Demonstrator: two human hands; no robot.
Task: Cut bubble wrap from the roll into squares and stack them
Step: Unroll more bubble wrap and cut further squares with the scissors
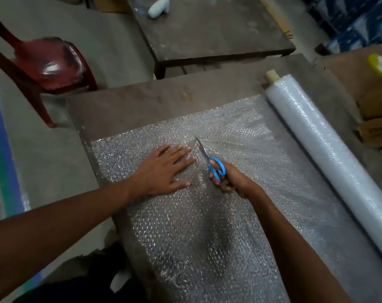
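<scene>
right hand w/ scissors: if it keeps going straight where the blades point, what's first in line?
Uncut bubble wrap sheet ahead of the scissors in the right hand; beyond that, probably bare table. The roll lies off to the side.

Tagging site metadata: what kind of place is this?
Likely a packing workshop or warehouse: a bubble wrap roll on a worn wooden table, cardboard boxes alongside, bare concrete floor.

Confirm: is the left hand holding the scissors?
No. The left hand lies flat on the bubble wrap, while the right hand grips the blue-handled scissors.
</scene>
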